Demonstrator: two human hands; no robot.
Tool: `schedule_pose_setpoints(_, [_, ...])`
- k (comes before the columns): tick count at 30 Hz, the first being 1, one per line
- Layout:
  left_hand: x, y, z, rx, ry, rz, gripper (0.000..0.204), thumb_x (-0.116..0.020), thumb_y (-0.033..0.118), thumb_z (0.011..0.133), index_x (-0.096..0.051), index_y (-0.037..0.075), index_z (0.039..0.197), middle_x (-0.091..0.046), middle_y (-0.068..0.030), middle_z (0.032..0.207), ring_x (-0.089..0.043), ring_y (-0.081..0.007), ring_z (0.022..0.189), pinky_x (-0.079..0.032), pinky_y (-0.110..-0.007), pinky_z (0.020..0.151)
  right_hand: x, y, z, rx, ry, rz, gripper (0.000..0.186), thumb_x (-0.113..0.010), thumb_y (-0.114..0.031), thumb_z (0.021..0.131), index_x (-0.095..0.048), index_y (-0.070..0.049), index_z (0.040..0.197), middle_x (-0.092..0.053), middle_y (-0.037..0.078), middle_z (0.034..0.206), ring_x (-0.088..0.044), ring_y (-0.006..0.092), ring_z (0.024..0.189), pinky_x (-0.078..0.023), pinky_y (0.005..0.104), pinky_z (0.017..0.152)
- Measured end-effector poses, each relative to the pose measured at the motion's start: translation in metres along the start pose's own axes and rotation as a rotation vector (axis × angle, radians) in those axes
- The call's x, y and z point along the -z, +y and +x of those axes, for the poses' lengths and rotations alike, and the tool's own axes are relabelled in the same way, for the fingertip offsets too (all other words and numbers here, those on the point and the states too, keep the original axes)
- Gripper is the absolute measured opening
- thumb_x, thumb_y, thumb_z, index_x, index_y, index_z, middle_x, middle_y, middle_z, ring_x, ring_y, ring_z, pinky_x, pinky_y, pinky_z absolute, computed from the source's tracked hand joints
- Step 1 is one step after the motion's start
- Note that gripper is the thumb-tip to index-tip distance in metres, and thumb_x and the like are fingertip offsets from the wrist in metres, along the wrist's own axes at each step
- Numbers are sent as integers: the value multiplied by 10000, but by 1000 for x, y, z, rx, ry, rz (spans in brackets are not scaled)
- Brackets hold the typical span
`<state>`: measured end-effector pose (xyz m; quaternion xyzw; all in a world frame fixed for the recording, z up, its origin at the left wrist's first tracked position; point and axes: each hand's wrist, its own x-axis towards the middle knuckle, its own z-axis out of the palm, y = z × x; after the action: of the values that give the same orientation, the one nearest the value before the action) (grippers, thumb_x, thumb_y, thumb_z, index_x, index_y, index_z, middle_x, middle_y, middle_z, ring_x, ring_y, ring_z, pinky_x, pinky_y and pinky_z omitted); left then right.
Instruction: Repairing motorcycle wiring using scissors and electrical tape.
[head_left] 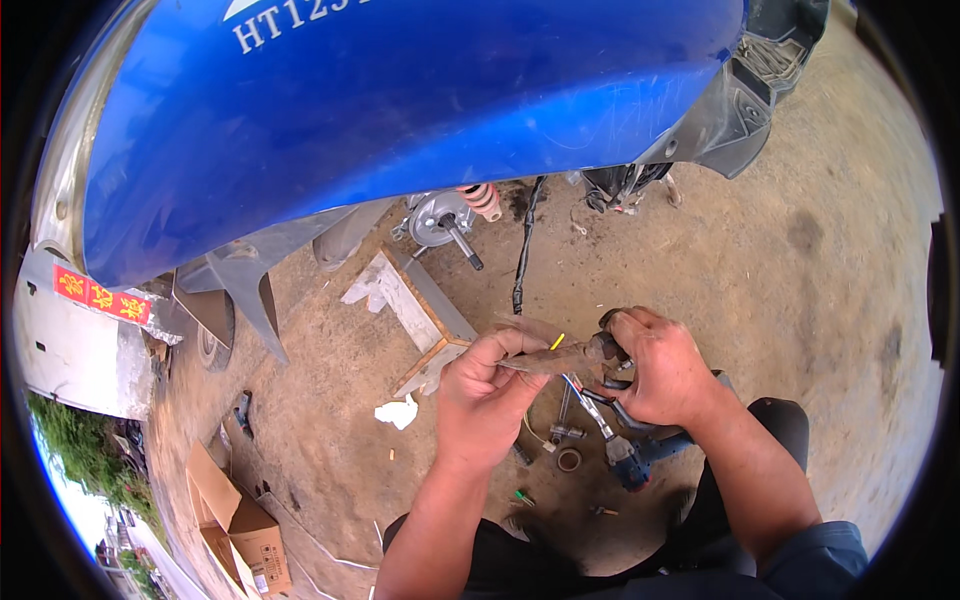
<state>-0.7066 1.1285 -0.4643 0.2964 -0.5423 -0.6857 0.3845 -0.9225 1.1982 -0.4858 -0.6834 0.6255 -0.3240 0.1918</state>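
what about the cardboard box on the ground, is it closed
No, the cardboard box has its flaps spread open.

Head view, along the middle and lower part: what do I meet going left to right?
Cardboard box → white scrap → person's left hand → small round part → person's right hand.
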Motion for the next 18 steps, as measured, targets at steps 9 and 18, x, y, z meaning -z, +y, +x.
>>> schedule_pose_setpoints(9, [-1, 4, 1, -67, -7, 223, 172, -693, -103, 905, -674, -36, 1062, -691, -92, 1117, -665, -152, 1021, -546, -297, 902, 2, 0, 1, 28, -19, -71, 563, -888, -242, 650, -611, 21, 1063, -675, 191, 1081, -647, 392, 1029, -555, 461, 875])
schedule_pose_setpoints(18, [-3, 8, -3, -64, 2, 365, 132, -665, -85, 926, -678, -31, 1047, -702, -82, 1090, -669, -140, 983, -545, -294, 879, 2, -1, -1, 27, -14, -81, 580, -894, -240, 642, -616, 22, 1079, -676, 199, 1092, -649, 390, 1038, -555, 463, 883])
